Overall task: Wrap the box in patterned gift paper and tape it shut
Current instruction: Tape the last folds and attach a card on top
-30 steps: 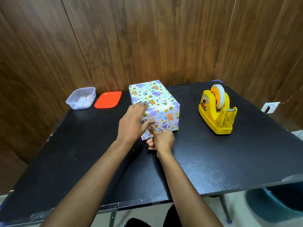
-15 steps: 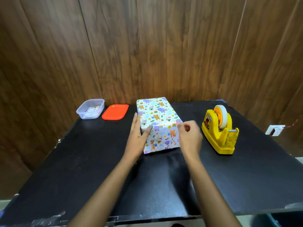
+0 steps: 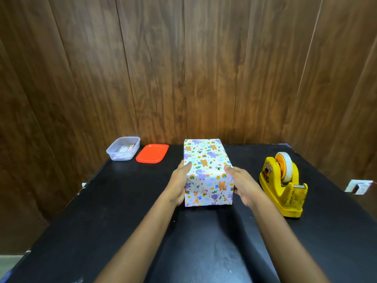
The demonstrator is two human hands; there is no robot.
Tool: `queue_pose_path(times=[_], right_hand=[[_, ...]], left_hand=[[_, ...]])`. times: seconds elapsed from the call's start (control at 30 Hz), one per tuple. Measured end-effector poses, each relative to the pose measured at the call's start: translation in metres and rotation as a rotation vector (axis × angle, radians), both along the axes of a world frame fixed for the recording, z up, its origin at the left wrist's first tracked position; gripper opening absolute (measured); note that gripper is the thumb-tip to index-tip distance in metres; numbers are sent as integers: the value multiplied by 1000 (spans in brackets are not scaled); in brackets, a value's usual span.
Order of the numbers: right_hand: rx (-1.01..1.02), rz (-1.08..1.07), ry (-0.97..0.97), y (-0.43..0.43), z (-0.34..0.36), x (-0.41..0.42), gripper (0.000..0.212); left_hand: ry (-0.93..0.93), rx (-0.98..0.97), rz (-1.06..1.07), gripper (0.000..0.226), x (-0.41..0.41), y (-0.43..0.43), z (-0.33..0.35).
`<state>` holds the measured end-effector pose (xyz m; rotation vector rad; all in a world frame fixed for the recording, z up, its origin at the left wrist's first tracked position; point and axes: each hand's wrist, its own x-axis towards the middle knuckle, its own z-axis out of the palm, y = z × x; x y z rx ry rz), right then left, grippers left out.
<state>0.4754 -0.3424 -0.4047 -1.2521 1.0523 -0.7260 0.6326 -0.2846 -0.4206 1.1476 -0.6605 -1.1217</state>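
- Both hands clasp the box (image 3: 206, 166) between them at its near end, seen from the head camera: the left hand (image 3: 179, 184) lies against the left side with its thumb hooked over the top edge, and the right hand (image 3: 242, 186) grips the right side the same way.
- Between the two palms the box stands on the black table (image 3: 122, 211), fully covered in gift paper (image 3: 208, 193) printed with bears, elephants and rainbows; the near end face shows folded flaps meeting in diagonal creases.
- Right of the right hand, apart from it, a yellow tape dispenser (image 3: 283, 184) sits on the table with a roll of tape (image 3: 284, 166) upright in it.
- Beyond and left of the left hand, near the table's far edge, an orange lid (image 3: 152, 153) lies flat, and just beside it, farther left, stands a clear plastic container (image 3: 123, 149) with some small paper items inside.
- Behind the box rises a dark wooden panel wall (image 3: 183, 68).
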Motion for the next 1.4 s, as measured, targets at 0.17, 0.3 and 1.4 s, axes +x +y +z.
queue_pose_path(times=[0.17, 0.3, 1.4], right_hand=[[-130, -36, 133, 1, 9, 1, 33], [-617, -234, 336, -2, 22, 10, 37], [-812, 475, 995, -19, -68, 285, 44]], left_hand=[[-92, 113, 47, 50, 7, -2, 5], [-229, 103, 257, 36, 26, 7, 17], [-1704, 545, -24, 26, 273, 25, -31]])
